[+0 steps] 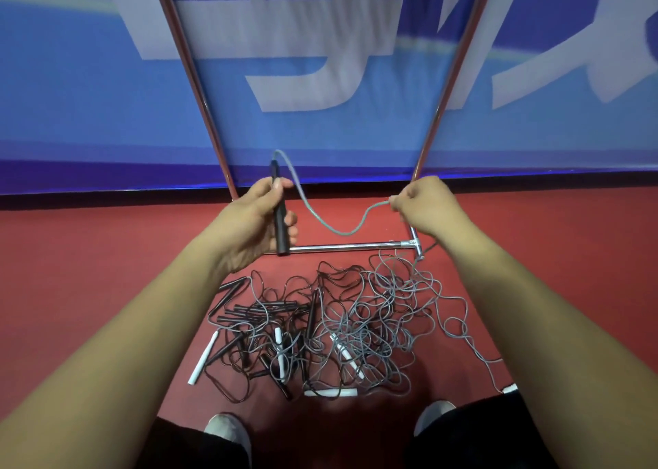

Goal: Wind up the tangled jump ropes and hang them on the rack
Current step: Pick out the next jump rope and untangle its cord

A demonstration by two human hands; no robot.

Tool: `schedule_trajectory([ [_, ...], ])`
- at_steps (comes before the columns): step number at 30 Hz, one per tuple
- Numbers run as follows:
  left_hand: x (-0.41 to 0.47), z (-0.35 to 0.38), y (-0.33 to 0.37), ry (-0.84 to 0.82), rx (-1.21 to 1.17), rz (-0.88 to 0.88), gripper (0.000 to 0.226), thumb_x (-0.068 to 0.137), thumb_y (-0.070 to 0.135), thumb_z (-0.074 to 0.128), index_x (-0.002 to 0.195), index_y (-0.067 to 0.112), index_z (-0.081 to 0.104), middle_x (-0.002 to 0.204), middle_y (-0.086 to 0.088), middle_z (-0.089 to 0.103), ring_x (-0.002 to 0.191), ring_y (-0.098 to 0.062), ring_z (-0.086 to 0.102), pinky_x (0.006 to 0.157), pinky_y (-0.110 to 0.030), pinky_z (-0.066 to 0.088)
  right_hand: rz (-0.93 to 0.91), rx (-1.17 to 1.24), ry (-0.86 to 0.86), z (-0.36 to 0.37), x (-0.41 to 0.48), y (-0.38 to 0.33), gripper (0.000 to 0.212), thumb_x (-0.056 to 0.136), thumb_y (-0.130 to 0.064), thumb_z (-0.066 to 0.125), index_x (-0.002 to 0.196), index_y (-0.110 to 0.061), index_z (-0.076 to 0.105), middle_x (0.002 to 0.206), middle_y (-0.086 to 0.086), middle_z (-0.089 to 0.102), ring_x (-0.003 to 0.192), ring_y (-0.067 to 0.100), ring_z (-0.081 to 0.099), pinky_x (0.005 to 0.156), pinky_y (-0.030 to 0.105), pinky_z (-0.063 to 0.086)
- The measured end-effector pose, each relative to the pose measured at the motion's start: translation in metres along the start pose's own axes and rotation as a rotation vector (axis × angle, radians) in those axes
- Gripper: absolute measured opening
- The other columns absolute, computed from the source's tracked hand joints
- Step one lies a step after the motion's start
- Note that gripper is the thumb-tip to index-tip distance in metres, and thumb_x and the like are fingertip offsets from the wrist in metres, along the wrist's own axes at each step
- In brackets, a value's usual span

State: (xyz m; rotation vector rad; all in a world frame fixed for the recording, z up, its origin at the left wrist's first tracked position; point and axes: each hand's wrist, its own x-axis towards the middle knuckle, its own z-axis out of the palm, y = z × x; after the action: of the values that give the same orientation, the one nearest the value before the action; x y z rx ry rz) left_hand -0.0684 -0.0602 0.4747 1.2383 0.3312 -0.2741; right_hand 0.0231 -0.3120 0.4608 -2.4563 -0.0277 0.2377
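We take the rack's chrome crossbar (pixel 349 247), lying low on the red floor (pixel 89 255), as our marker. Both bare forearms reach forward toward it. Over its left end the left hand (pixel 261 216) is turned palm inward, its fingers curled round a black handle (pixel 281 237) with the thumb laid on the upper part. Over its right end, just by the T-joint, the right hand (pixel 423 205) shows us its back, and its fingers pinch a grey cord (pixel 343 234) at their tips (how the cord runs on past that hand we cannot tell).

The handle is a slim, matt, straight cylinder. Its long axis runs nearly square to the crossbar: the butt end crosses the bar in our view, and the cord end points away from us, toward the blue banner (pixel 71 112) beyond the bar. The cord, thin and smooth, leaves that far end, hooks over, and sags in a loose curve above the bar across to the right hand.

On our side of the crossbar the tangled pile of jump ropes (pixel 338 326) lies on the floor: grey and black cords looped over one another, black tapered handles toward the left, a few white handles (pixel 203 358) along the near edge. Beyond the bar two shiny uprights (pixel 192 77) rise and spread apart.
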Motion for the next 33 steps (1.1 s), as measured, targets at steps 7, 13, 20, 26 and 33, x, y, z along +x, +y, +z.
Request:
schedule_trajectory([
  [7,-0.005,0.014,0.004,0.043,-0.212,-0.093,0.023,0.106,0.019,0.042,0.087,0.011,0.051,0.065,-0.005,0.059,0.054,-0.018,0.063,0.049,-0.026,0.054,0.041,-0.074,-0.528,0.020,-0.037,-0.028,0.027,0.097,-0.020,0.061,0.076,-0.008,0.071,0.050,-0.002,0.059,0.039,0.012,0.039,0.041,0.019,0.030],
  [13,0.009,-0.019,0.004,0.421,-0.042,-0.065,0.020,0.103,0.013,0.043,0.084,0.018,0.046,0.065,0.001,0.047,0.037,-0.010,0.044,0.036,-0.016,0.031,0.236,0.122,-0.221,0.023,-0.019,-0.022,0.024,0.097,-0.009,0.054,0.080,0.001,0.066,0.052,0.005,0.056,0.038,0.015,0.041,0.039,0.020,0.030],
  [20,-0.011,-0.035,0.024,-0.035,-0.812,-0.118,0.003,0.090,0.006,0.058,0.088,0.005,0.058,0.084,-0.012,0.070,0.076,-0.022,0.075,0.050,-0.015,0.053,0.145,0.011,0.058,0.016,-0.005,-0.005,0.029,0.094,-0.016,0.058,0.078,0.005,0.070,0.062,0.011,0.064,0.059,0.023,0.057,0.062,0.025,0.038],
  [26,-0.009,0.002,0.009,-0.030,-0.254,0.121,0.012,0.100,0.008,0.047,0.094,0.006,0.057,0.131,-0.021,0.058,0.123,-0.029,0.059,0.093,-0.041,0.057,-0.192,0.219,-0.337,0.028,-0.044,-0.048,0.024,0.096,-0.020,0.063,0.078,-0.006,0.068,0.052,-0.002,0.062,0.039,-0.003,0.046,0.052,0.020,0.034],
  [33,-0.012,0.011,-0.012,-0.216,0.452,0.172,0.008,0.103,0.007,0.050,0.096,0.010,0.050,0.075,-0.006,0.061,0.073,-0.022,0.066,0.067,-0.024,0.053,-0.325,0.402,-0.451,0.019,-0.051,-0.055,0.021,0.094,-0.017,0.067,0.087,0.003,0.068,0.053,0.001,0.058,0.041,0.007,0.042,0.043,0.016,0.033],
])
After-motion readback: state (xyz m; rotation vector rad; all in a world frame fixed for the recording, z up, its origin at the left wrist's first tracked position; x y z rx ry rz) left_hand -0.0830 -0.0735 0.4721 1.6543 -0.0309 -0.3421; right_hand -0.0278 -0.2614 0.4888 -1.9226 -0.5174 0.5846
